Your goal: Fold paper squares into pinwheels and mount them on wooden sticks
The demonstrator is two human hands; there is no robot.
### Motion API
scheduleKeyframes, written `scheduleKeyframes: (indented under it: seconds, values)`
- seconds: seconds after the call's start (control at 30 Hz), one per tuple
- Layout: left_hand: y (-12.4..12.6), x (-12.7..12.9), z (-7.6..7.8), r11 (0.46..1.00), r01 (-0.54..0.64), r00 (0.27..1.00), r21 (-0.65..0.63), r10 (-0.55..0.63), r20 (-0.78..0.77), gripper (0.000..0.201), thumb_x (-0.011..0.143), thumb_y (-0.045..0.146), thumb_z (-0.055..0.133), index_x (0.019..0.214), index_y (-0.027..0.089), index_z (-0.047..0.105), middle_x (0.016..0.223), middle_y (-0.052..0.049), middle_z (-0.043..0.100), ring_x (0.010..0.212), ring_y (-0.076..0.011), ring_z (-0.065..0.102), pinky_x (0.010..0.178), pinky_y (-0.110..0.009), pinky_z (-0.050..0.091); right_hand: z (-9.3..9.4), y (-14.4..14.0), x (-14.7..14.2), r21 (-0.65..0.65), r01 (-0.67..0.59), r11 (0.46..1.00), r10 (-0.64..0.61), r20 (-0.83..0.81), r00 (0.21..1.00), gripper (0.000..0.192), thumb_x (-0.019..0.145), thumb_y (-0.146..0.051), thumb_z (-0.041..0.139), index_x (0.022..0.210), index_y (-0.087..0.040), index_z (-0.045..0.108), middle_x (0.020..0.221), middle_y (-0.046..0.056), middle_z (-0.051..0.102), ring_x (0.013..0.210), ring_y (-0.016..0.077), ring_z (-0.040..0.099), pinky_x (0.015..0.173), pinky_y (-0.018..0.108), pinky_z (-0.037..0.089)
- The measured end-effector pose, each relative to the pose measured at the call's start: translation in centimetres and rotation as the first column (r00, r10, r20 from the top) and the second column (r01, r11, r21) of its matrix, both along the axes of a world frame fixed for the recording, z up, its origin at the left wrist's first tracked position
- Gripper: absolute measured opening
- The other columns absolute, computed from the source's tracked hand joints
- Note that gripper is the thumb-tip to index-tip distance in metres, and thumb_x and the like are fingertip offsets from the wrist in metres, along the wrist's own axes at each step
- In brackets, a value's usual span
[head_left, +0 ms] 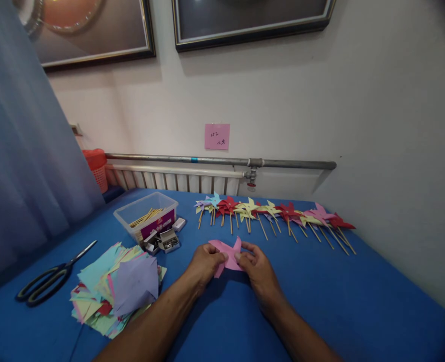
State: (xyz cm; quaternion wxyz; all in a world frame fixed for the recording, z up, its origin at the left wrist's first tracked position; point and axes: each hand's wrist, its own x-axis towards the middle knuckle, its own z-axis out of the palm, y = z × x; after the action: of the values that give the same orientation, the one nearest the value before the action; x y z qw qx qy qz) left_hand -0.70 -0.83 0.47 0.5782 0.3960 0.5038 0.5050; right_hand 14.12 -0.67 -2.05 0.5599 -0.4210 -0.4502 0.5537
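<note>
Between my two hands, just above the blue table, is a pink paper pinwheel (pixel 229 255) with its blades folded in; no stick shows on it. My left hand (pixel 207 262) pinches its left side, thumb near the centre. From the right, my right hand (pixel 255 264) grips it with thumb and fingers. Left of my forearm lies a pile of cut coloured paper sheets (pixel 135 284), a purple one on top. Small open boxes of metal pins (pixel 169 241) stand beyond my left hand, beside a clear plastic tub (pixel 126 216) holding thin wooden sticks (pixel 147 217).
Black-handled scissors (pixel 52 276) lie at the left on the blue table (pixel 358 301). A row of finished pinwheels on sticks (pixel 250 207) stretches along the back. Behind are a metal pipe (pixel 297 164), a radiator (pixel 177 180) and a red basket (pixel 98 171). A blue curtain (pixel 26 141) hangs at left.
</note>
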Motion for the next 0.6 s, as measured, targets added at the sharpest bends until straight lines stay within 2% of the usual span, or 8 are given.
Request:
scheduleKeyframes:
  seconds: [0.1,0.17,0.4,0.6]
  values:
    - [-0.1,0.0,0.0,0.997,0.064,0.997,0.032,-0.062,-0.053,0.021,0.055,0.025,0.075,0.059,0.015,0.058,0.051,0.004,0.053,0.046,-0.0075,0.041,0.048,-0.023,0.028,-0.6,0.4,-0.1,-0.003,-0.111,0.994,0.111,-0.006,0.994,0.050,0.059,-0.049,0.087,0.094,-0.019,0.068,0.082,0.006,0.075,0.080,0.0262,0.069,0.073,0.036,0.051]
    - [-0.1,0.0,0.0,0.995,0.097,0.994,0.039,-0.094,-0.059,0.022,0.055,0.027,0.075,0.061,0.014,0.059,0.052,0.004,0.053,0.047,-0.0075,0.042,0.049,-0.022,0.028,-1.1,0.6,-0.1,-0.003,-0.117,0.993,0.117,-0.001,0.993,0.050,0.058,-0.048,0.087,0.094,-0.018,0.071,0.088,0.008,0.077,0.086,0.0279,0.069,0.075,0.036,0.051]
    - [0.0,-0.3,-0.2,0.990,0.133,0.990,0.047,-0.130,-0.059,0.025,0.056,0.031,0.074,0.061,0.016,0.054,0.053,0.005,0.052,0.048,-0.0070,0.040,0.049,-0.023,0.027,-2.1,0.8,0.2,-0.076,-0.068,0.995,0.072,0.054,0.996,0.044,0.058,-0.046,0.084,0.087,-0.015,0.072,0.077,0.006,0.075,0.073,0.0230,0.067,0.069,0.034,0.050]
    - [0.1,-0.8,0.1,0.988,0.149,0.986,0.041,-0.151,0.064,0.029,0.061,0.036,0.074,0.060,0.016,0.054,0.050,0.005,0.048,0.046,-0.0066,0.038,0.050,-0.023,0.028,-1.4,0.4,0.0,-0.109,-0.033,0.994,0.034,0.001,0.999,0.037,0.062,-0.041,0.081,0.085,-0.014,0.073,0.075,0.005,0.075,0.068,0.0209,0.066,0.066,0.031,0.050]
